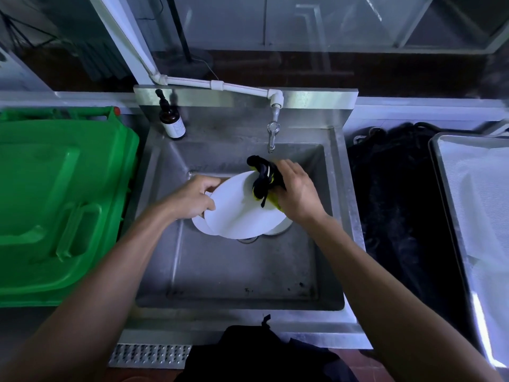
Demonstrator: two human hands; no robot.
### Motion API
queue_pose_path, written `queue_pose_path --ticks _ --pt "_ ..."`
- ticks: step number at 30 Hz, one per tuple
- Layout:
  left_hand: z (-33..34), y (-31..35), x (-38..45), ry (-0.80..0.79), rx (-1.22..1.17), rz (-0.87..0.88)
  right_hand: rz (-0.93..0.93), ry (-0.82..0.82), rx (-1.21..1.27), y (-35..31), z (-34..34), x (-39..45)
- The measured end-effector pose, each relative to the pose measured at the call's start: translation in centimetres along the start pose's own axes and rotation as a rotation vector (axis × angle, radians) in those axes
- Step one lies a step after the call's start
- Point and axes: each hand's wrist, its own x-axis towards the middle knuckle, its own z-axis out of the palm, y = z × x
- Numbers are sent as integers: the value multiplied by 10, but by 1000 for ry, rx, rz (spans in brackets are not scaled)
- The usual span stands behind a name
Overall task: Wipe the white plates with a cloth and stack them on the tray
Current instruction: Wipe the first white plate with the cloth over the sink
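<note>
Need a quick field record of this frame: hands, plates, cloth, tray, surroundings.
left hand: grips left edge of top plate, held tilted over the sink
right hand: presses cloth on the plate's upper right rim
cloth: black and yellow, bunched
other plates: at least one more white plate under the held one, in the sink
tray: right of sink, no plates visible on it
tap: no water seen
bottle: sink's back left corner
bin: green, left of sink

White plate (237,208), black-and-yellow cloth (263,180), green bin (55,202), grey steel sink (234,266), brown bottle (171,121).
</note>
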Motion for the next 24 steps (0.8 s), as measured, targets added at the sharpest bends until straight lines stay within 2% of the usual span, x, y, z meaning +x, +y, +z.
queue_pose_path --ticks 4,7,9,10,12,14,17,20,24 --pt "17 -8 6 147 -24 27 2 132 -48 0 -5 -6" --pt "31 -11 2 299 -301 72 14 218 -94 4 -12 -11" --pt "41 -18 -7 435 -530 -15 23 287 -86 8 -15 -15" --pt "47 -22 -12 451 -654 -112 23 319 -84 9 -16 -17" --pt "58 -27 -18 319 -854 -291 8 361 -85 9 -16 -22" --pt "70 -19 -17 198 -1001 -340 -30 379 -87 7 -12 -28" --pt "85 5 -8 300 -1200 -332 -88 402 -105 3 -4 -38" --pt "95 20 -1 396 -1281 -347 -104 402 -116 5 5 -49" --pt "97 26 3 452 -1424 -342 -112 294 -111 20 3 -60"
